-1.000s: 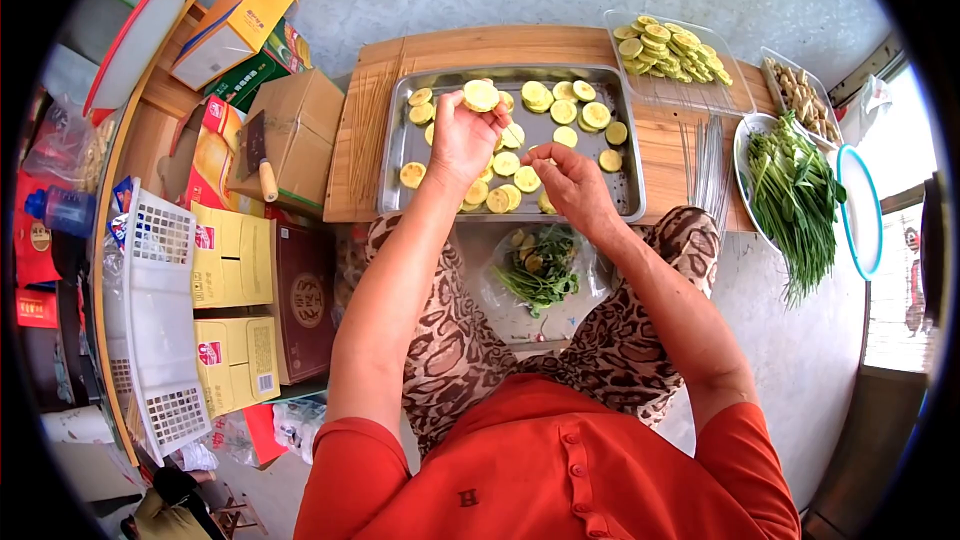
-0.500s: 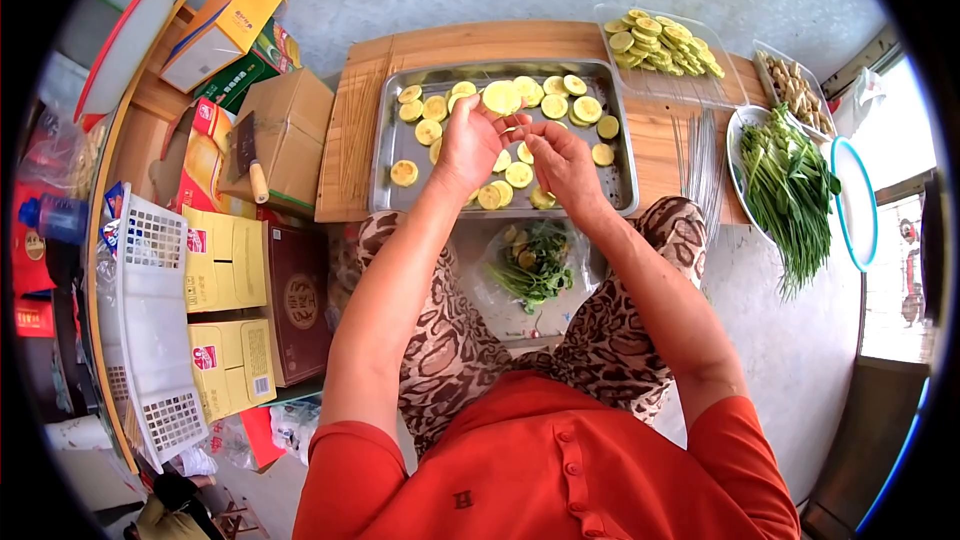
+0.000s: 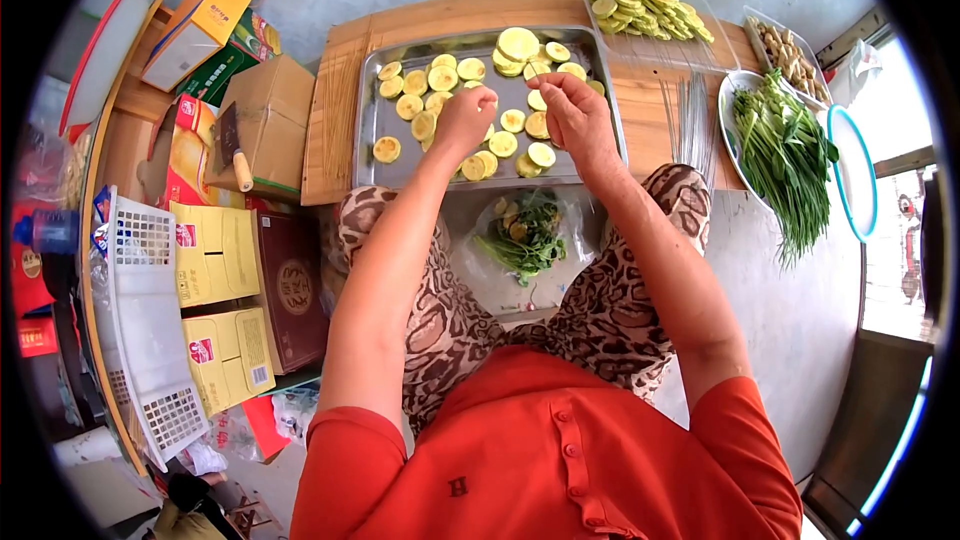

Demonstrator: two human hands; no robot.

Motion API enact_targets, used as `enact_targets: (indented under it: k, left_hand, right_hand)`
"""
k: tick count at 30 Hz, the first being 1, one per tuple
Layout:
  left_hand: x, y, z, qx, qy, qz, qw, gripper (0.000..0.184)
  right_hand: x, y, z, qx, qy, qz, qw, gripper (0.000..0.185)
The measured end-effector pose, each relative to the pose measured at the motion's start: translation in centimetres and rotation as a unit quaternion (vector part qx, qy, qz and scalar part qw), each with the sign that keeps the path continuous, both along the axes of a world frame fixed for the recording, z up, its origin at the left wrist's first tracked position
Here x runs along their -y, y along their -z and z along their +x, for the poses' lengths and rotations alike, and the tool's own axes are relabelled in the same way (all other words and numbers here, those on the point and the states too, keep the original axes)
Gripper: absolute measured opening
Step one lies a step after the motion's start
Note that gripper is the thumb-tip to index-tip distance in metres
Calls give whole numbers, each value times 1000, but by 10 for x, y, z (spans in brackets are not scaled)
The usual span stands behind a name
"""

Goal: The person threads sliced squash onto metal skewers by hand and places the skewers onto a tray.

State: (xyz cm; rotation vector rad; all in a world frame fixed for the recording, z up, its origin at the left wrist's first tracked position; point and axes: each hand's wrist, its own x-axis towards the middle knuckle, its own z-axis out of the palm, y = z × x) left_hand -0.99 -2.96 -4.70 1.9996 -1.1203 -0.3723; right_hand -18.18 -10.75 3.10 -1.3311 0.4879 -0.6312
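My right hand [image 3: 572, 122] is closed in a pinch over the right side of a metal tray [image 3: 365, 145]. A thin skewer [image 3: 535, 70] runs up from its fingertips toward a large pale-green zucchini slice [image 3: 518, 43], which looks raised above the others. Whether the skewer pierces this slice is hard to see. My left hand [image 3: 467, 122] is curled shut over the middle of the tray, and what its fingers hold, if anything, is hidden. Round zucchini slices [image 3: 386, 149] lie spread about the tray, several partly covered by my hands.
The tray rests on a wooden board [image 3: 325, 140]. Thin grey skewers [image 3: 690, 120] lie to its right. Beyond are a clear box with more slices [image 3: 655, 12], a bowl of green leaves [image 3: 780, 155] and a tray of pale pieces [image 3: 788, 58]. A knife [image 3: 232, 145] lies on a carton at left.
My hands have moved apart, and the large slice, earlier by my left fingertips, is now farther up and away from that hand. My left hand has curled closed. The whole view has shifted slightly.
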Motion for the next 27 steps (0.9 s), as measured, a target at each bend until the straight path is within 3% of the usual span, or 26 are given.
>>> enact_targets:
  k: [2,5,9,13,20,23,25,27]
  left_hand:
    - [1,7,-4,-5,22,35,999,23]
    - [5,28,-10,83,102,34,991,23]
    - [3,18,-35,69,191,37,978,25]
    - [-1,19,-49,102,222,80,966,33]
    - [5,33,-54,146,235,62,959,27]
    - [17,41,-45,68,199,54,976,27]
    - [24,43,-33,-138,122,-21,983,25]
    - [23,42,-22,-127,119,1,985,23]
  right_hand:
    - [1,-3,-3,0,6,-13,1000,20]
    - [5,-7,-9,8,19,15,1000,18]
    - [14,-4,-12,12,34,9,999,18]
    - [16,-2,-16,7,31,5,999,18]
    - [18,1,-18,-1,24,7,1000,18]
    - [18,2,-17,-4,33,15,999,19]
    - [18,-1,-18,-3,29,13,1000,19]
    - [18,-1,-19,-4,25,12,1000,18]
